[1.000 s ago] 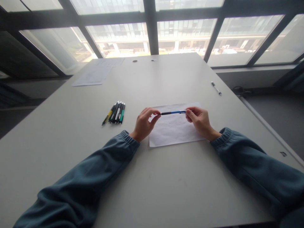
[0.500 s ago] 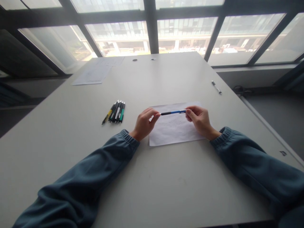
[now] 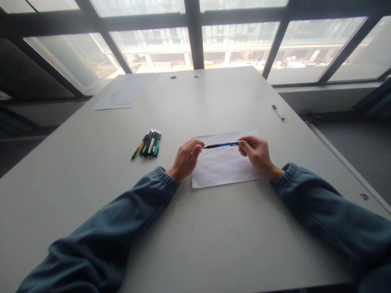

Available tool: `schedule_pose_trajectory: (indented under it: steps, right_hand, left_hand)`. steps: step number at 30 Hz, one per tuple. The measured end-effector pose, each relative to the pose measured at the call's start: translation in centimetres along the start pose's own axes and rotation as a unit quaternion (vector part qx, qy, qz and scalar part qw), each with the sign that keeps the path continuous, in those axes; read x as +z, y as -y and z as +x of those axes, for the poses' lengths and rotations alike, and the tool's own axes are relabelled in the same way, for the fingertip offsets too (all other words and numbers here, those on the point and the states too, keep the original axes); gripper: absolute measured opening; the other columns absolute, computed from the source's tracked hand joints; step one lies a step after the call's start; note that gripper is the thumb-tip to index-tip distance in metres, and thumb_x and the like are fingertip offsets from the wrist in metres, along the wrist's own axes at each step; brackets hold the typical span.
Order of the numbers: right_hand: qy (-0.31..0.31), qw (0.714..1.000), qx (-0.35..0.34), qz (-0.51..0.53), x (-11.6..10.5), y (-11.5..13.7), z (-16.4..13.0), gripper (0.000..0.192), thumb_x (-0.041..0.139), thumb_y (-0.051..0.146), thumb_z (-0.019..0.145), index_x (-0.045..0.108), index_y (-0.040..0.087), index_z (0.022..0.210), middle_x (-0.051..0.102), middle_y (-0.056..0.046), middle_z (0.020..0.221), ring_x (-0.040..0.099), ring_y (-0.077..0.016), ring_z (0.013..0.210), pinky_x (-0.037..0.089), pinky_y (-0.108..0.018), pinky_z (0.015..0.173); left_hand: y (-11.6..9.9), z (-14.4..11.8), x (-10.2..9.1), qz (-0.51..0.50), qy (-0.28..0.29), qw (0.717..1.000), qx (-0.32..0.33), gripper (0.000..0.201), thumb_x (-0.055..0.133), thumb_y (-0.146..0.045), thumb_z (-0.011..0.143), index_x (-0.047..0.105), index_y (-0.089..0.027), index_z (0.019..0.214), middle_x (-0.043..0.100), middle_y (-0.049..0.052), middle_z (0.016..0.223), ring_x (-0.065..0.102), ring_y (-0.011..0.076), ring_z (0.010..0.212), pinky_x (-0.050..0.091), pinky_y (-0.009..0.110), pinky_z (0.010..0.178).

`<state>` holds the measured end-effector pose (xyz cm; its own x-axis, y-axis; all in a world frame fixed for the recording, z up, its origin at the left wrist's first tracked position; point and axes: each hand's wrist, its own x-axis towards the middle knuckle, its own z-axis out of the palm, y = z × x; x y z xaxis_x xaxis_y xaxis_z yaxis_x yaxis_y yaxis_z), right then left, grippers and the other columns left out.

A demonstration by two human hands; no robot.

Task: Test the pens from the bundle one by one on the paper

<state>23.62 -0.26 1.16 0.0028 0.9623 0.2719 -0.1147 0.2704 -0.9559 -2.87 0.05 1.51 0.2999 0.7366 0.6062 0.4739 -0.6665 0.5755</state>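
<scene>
We hold the blue pen [image 3: 222,144] level between both hands at the centre of the frame, just above the sheet of paper [image 3: 224,167]. The fingers [image 3: 198,147] of the left hand [image 3: 185,159] are pressed together in a pinch on the dark tip end of the pen; the fingers [image 3: 244,143] of the right hand [image 3: 258,156] pinch the opposite end, the remaining fingers curled under. Whether the tip is extended cannot be told at this size. For good control, we judge it best to keep one hand as the fixed anchor and let the other do any turning or pulling, with pressure applied along the axis of the barrel so the pen does not bow or slip sideways. We keep the pen low over the paper, so that any small part that comes loose would land on the sheet and not roll across the table [image 3: 214,244]. Both wrists sit close to the table, which steadies the grip; the sleeves [image 3: 128,211] reach back toward the lower corners. To the left of centre a row of spare pens [image 3: 148,144] lies side by side, well apart from the hands. A single pen [image 3: 278,112] lies near the right edge, and loose sheets [image 3: 120,95] lie at the upper left.
</scene>
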Motion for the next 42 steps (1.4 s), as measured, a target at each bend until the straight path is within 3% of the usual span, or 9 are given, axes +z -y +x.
schedule_pose_trajectory:
  steps: [3, 8, 16, 25, 42]
  right_hand:
    - [-0.006, 1.0, -0.003, 0.001, -0.01, -0.08, 0.03, 0.029, 0.08, 0.044, 0.081, 0.073, 0.016, 0.086, 0.06, 0.002, 0.058, 0.051, -0.0103, 0.05, 0.039, -0.026, 0.048]
    - [-0.015, 1.0, -0.004, -0.006, -0.02, -0.14, 0.1, 0.031, 0.08, 0.045, 0.08, 0.072, 0.016, 0.086, 0.06, 0.001, 0.058, 0.05, -0.0103, 0.05, 0.039, -0.025, 0.047]
    - [-0.01, 1.0, -0.005, -0.003, -0.14, -0.31, 0.15, 0.03, 0.08, 0.045, 0.081, 0.072, 0.017, 0.086, 0.06, 0.001, 0.058, 0.051, -0.0103, 0.05, 0.039, -0.025, 0.047]
    - [-0.01, 1.0, -0.002, -0.011, -0.14, -0.21, 0.09, 0.03, 0.079, 0.046, 0.081, 0.072, 0.017, 0.086, 0.06, 0.001, 0.058, 0.051, -0.0106, 0.05, 0.04, -0.026, 0.047]
    - [0.008, 1.0, -0.007, -0.019, -0.11, 0.02, -0.08, 0.031, 0.079, 0.048, 0.081, 0.072, 0.017, 0.087, 0.061, 0.001, 0.059, 0.051, -0.0111, 0.052, 0.04, -0.027, 0.049]
  left_hand:
    - [-0.22, 0.2, -0.08, 0.009, -0.021, 0.999, 0.024, 0.037, 0.05, -0.053, 0.101, 0.062, -0.019, 0.111, 0.068, 0.006, 0.094, 0.064, 0.0178, 0.087, 0.051, 0.031, 0.073]
    - [-0.61, 0.42, -0.21, 0.06, -0.067, 0.992, 0.089, 0.032, 0.074, -0.043, 0.088, 0.063, -0.02, 0.108, 0.068, 0.007, 0.099, 0.062, 0.0197, 0.092, 0.053, 0.033, 0.076]
    - [-0.65, 0.39, -0.17, 0.06, -0.062, 0.991, 0.102, 0.011, 0.068, -0.031, 0.094, 0.065, -0.021, 0.098, 0.068, 0.005, 0.094, 0.062, 0.0193, 0.09, 0.055, 0.035, 0.078]
    - [-0.81, 0.53, -0.05, 0.03, -0.054, 0.996, 0.072, 0.01, 0.066, -0.03, 0.095, 0.065, -0.02, 0.094, 0.068, 0.005, 0.089, 0.063, 0.0169, 0.085, 0.053, 0.031, 0.071]
    - [-0.52, 0.29, 0.0, 0.016, -0.002, 0.999, 0.047, 0.037, 0.049, -0.041, 0.103, 0.06, -0.019, 0.076, 0.061, 0.004, 0.074, 0.059, 0.0159, 0.071, 0.048, 0.03, 0.068]
